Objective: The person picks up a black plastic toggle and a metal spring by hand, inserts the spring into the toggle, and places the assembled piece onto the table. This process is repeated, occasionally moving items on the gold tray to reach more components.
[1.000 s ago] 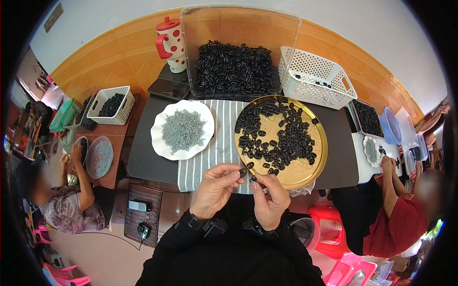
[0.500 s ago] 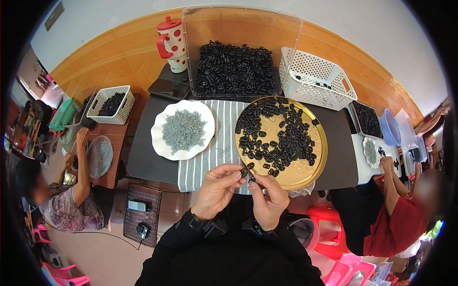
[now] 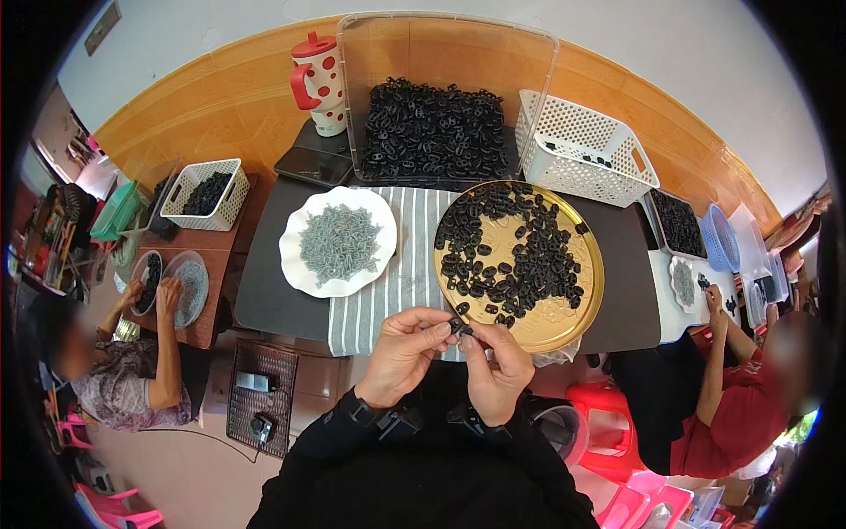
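In front of my chest, my left hand point(image 3: 407, 354) pinches a small black plastic piece point(image 3: 456, 325) between thumb and fingertips. My right hand point(image 3: 495, 368) is closed too, its fingertips on a small dark part against that piece; the fingers partly hide it. Just beyond them lies a round gold tray point(image 3: 592, 310) strewn with many loose black two-holed pieces point(image 3: 539, 256). To the left, a white scalloped plate point(image 3: 298, 266) holds a heap of grey screws point(image 3: 339, 242). A grey striped cloth point(image 3: 351, 324) lies under part of the plate and tray.
At the back stands a clear bin point(image 3: 529, 53) full of black pieces, beside a white perforated basket point(image 3: 589, 123). A red-dotted tumbler point(image 3: 328, 88) and a phone point(image 3: 313, 164) stand left of it. Co-workers sit at left point(image 3: 132, 379) and right point(image 3: 740, 388).
My two hands have drawn slightly closer, and the small pieces between them, apart before, now meet. The left co-worker's hands have moved to the bowls; the right co-worker's arms have shifted.
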A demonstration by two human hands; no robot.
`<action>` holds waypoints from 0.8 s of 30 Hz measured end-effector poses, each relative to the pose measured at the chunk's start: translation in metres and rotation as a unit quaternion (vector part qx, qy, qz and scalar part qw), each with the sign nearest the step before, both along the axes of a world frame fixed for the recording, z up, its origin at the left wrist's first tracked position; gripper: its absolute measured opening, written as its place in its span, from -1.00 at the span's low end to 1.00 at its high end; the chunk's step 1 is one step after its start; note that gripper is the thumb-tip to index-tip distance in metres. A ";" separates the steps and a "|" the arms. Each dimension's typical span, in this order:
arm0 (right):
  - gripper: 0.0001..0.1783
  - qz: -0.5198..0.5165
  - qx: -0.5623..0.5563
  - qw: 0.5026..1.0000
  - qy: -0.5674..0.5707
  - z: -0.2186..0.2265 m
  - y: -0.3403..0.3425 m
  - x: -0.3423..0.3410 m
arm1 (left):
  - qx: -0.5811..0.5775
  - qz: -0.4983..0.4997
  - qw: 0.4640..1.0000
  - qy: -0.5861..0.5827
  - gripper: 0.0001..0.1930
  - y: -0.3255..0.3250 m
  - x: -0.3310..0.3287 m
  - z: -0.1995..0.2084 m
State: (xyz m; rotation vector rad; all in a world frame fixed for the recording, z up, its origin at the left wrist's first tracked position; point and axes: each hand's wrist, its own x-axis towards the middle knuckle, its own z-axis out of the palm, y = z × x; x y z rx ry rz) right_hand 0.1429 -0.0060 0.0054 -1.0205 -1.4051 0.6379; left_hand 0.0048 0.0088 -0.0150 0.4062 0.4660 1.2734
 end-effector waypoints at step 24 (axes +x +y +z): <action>-0.67 0.025 0.052 0.998 -0.020 0.002 0.001 0.003 | 0.043 0.012 0.998 0.041 -0.84 -0.003 0.002 -0.001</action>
